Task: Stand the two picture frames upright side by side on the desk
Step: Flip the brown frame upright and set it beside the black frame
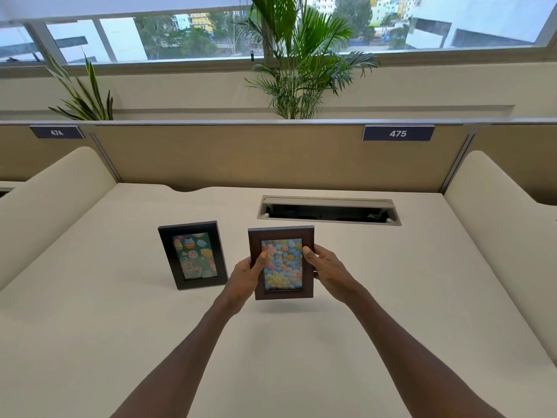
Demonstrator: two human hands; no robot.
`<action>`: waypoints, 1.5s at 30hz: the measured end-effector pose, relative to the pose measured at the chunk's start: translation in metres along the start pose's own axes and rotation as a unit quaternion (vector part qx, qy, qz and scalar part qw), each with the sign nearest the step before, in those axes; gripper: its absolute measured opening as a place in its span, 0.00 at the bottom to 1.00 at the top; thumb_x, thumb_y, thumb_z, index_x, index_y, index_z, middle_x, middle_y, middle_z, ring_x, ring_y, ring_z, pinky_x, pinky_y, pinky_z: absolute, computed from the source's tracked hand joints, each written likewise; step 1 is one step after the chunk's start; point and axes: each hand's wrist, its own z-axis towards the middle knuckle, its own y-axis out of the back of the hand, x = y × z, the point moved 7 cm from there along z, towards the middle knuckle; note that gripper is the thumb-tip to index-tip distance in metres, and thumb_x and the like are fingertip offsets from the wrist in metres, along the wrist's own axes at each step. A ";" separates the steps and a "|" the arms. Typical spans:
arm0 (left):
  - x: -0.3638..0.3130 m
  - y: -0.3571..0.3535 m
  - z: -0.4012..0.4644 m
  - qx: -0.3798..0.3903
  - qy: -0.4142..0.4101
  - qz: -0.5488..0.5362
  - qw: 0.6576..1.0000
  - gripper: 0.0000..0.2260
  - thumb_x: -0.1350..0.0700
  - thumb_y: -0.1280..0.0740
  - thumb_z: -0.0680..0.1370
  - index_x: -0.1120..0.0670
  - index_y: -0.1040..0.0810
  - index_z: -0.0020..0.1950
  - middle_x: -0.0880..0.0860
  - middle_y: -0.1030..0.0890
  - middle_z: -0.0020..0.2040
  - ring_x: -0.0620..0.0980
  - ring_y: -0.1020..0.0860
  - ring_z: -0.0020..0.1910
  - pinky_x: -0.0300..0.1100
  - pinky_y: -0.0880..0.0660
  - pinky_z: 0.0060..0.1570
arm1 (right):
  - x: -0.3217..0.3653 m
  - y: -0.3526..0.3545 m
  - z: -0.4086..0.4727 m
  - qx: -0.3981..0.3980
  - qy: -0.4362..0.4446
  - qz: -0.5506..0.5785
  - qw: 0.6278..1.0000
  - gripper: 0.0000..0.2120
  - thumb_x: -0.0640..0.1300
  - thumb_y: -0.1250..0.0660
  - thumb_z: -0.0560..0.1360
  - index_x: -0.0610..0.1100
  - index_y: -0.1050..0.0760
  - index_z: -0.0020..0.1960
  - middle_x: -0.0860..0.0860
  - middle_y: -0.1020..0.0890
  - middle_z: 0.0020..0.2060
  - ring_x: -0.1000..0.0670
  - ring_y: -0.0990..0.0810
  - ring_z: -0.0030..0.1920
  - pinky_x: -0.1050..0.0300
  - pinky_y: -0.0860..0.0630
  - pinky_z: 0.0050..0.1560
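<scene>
A black picture frame (193, 254) with a green birthday card stands upright on the cream desk (120, 312), left of centre. To its right a brown picture frame (281, 233) with a pastel flower picture is held upright, facing me. My left hand (245, 274) grips its left edge, thumb on the front. My right hand (327, 268) grips its right edge, thumb on the front too. The brown frame's lower edge appears slightly above the desk, with a faint shadow beneath it.
An open cable tray (328, 211) is set into the desk behind the brown frame. A beige partition (241, 155) with number plates 474 and 475 closes the back. Rounded cream dividers rise at both sides. Plants stand behind the partition.
</scene>
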 end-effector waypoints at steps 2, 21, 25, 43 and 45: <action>0.000 0.009 0.000 -0.012 0.001 0.022 1.000 0.20 0.43 0.39 0.80 0.53 0.26 0.67 0.52 0.18 0.61 0.50 0.18 0.58 0.43 0.19 0.53 | -0.005 -0.007 0.008 -0.001 -0.003 0.013 1.000 0.25 0.61 0.38 0.74 0.50 0.27 0.66 0.54 0.17 0.56 0.52 0.17 0.54 0.61 0.19 0.44; 0.055 0.068 0.013 -0.189 0.006 0.140 0.972 0.15 0.62 0.41 0.82 0.58 0.23 0.67 0.54 0.19 0.61 0.51 0.23 0.59 0.40 0.27 0.56 | -0.024 -0.039 0.082 0.014 -0.034 0.002 0.999 0.19 0.61 0.37 0.73 0.56 0.26 0.62 0.56 0.18 0.57 0.53 0.17 0.55 0.60 0.19 0.45; 0.055 0.067 0.011 -0.240 -0.010 0.172 0.955 0.16 0.65 0.41 0.82 0.63 0.25 0.69 0.60 0.20 0.61 0.58 0.23 0.62 0.43 0.27 0.59 | -0.028 -0.040 0.089 0.016 -0.037 0.000 0.999 0.20 0.62 0.38 0.74 0.56 0.27 0.62 0.56 0.17 0.57 0.52 0.17 0.55 0.60 0.19 0.47; 0.084 0.048 -0.003 -0.202 0.064 0.192 0.958 0.31 0.55 0.35 0.80 0.58 0.44 0.79 0.56 0.38 0.79 0.55 0.39 0.78 0.45 0.40 0.74 | -0.023 -0.061 0.109 0.038 -0.040 -0.015 0.998 0.23 0.61 0.39 0.74 0.53 0.29 0.66 0.56 0.19 0.57 0.52 0.19 0.56 0.62 0.19 0.45; 0.087 0.045 -0.001 -0.182 0.070 0.196 0.961 0.32 0.55 0.36 0.81 0.57 0.48 0.80 0.55 0.42 0.80 0.54 0.42 0.79 0.45 0.42 0.75 | -0.024 -0.063 0.110 0.038 -0.040 -0.020 0.998 0.22 0.60 0.39 0.74 0.54 0.29 0.66 0.56 0.19 0.57 0.53 0.19 0.56 0.63 0.19 0.45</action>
